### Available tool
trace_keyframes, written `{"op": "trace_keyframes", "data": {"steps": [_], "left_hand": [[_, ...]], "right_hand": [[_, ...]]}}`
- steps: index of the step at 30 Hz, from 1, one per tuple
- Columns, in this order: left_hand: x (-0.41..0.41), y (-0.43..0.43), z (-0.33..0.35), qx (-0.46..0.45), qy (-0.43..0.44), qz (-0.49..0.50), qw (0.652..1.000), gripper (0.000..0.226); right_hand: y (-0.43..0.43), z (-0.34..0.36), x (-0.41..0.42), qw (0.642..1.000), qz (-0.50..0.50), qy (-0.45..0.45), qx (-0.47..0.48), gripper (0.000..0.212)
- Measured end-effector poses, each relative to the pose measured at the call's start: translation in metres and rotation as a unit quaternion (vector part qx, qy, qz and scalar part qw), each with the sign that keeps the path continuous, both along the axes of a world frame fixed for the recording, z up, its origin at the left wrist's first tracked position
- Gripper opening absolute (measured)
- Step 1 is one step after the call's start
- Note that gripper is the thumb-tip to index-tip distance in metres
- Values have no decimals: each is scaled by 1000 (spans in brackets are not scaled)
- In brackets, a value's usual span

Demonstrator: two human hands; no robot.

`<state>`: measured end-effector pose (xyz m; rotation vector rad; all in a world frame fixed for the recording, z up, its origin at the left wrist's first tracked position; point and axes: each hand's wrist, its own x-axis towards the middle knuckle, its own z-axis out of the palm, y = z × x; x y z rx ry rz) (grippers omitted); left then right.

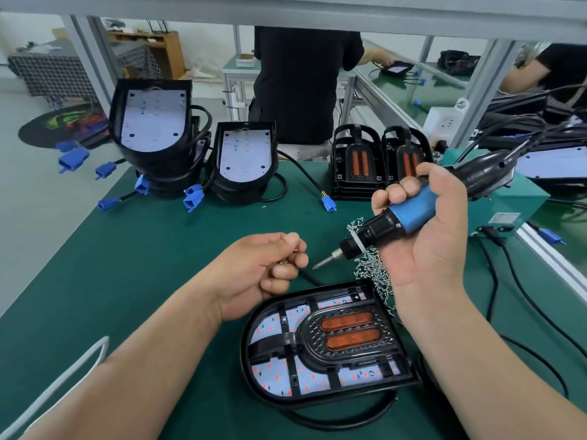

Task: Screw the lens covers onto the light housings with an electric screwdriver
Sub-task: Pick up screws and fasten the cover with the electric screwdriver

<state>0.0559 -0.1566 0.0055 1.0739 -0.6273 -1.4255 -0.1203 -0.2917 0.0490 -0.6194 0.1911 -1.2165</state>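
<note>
Two hands: R hand grips blue-black screwdriver, L hand pinches tiny metal screws by D-shaped housing.

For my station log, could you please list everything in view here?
light housing: one, black, front centre
lens cover: one, black with orange windows, on that housing
open housings: two stacks, black, back left
spare covers: two stacks, black, back centre
plugs: several, blue, on cables
screws: one pile, silver, beside front housing
box: one, teal, right
mat: one, green, over bench
people: two, black tops, behind bench
screwdriver: one, blue and black, in right hand
left hand: fingers pinch something small, likely a screw
right hand: grips screwdriver
</note>
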Motion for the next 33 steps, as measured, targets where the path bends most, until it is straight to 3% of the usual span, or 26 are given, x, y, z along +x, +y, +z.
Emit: {"op": "trace_keyframes", "data": {"steps": [14,18,24,33], "left_hand": [[3,0,-2,-14,16,17,1000,21],[5,1,-2,-12,-14,15,1000,12],[4,-1,-4,-9,-23,47,999,20],[4,1,-6,-14,-64,-21,998,18]], "right_hand": [[-2,0,0,1000,-15,2,1,6],[-1,0,0,1000,-17,5,4,6],[-2,1,0,1000,-21,9,9,6],[-4,5,-1,999,-30,-10,12,7]]}}
